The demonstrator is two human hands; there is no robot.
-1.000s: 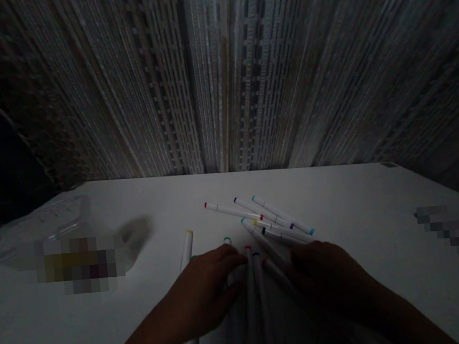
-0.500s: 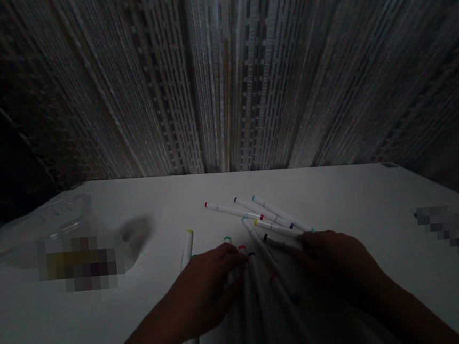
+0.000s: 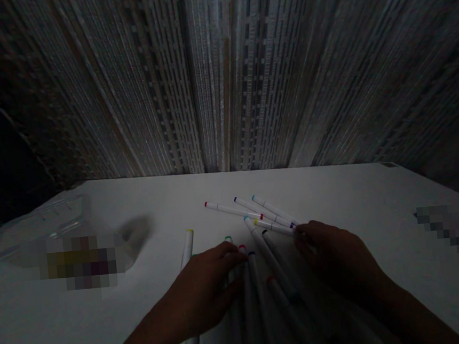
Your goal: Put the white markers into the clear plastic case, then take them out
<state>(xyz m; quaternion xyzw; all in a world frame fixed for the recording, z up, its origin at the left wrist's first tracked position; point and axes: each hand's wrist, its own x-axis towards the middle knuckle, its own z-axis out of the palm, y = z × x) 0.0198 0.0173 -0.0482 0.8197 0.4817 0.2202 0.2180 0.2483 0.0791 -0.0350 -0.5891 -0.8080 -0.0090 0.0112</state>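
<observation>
White slim double-ended markers with coloured end bands lie fanned on a white bench, and any print on their barrels is too dim to read. The left hand rests half-curled over the nearer marker ends, while the right hand closes narrowly at the fan's tips, its grip too dark to make out. Well left sit a clear plastic bag and a pixelated object, with another pixelated object at right, below a grey woven curtain.

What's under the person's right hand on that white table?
The right hand lies over the ends of white markers with coloured bands, on the white table. Their ends disappear beneath it; what lies under the palm is hidden.
</observation>
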